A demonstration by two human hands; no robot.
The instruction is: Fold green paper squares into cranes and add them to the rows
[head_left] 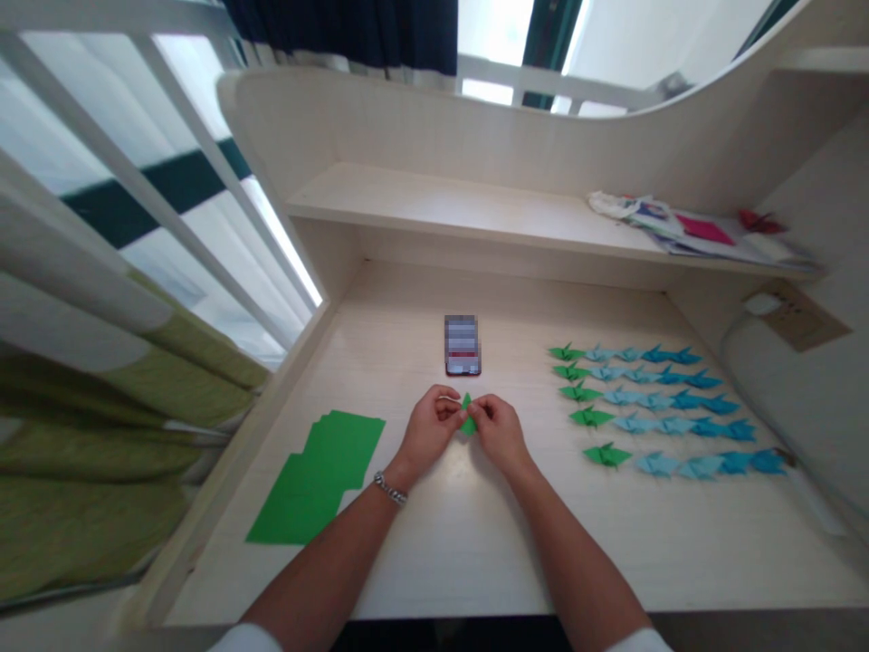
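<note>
A small folded piece of green paper (468, 422) stands between my two hands, its pointed tip upward, just in front of the phone. My left hand (434, 424) pinches its left side with thumb and fingers. From the other side my right hand (498, 429) grips it with thumb and forefinger. Flat green paper sheets (319, 480) lie overlapping to the left of my left forearm. Rows of folded paper cranes spread over the right side of the desk, with a green crane (606, 455) at the left end of the nearest row and blue cranes (737, 462) at its right.
A phone (463, 346) lies on the desk (407, 299) beyond my hands. Papers and a plastic bag (615, 206) sit on the raised shelf (441, 204). A wall socket with a plug (761, 303) and a cable is at the right. Railing and curtain border the left.
</note>
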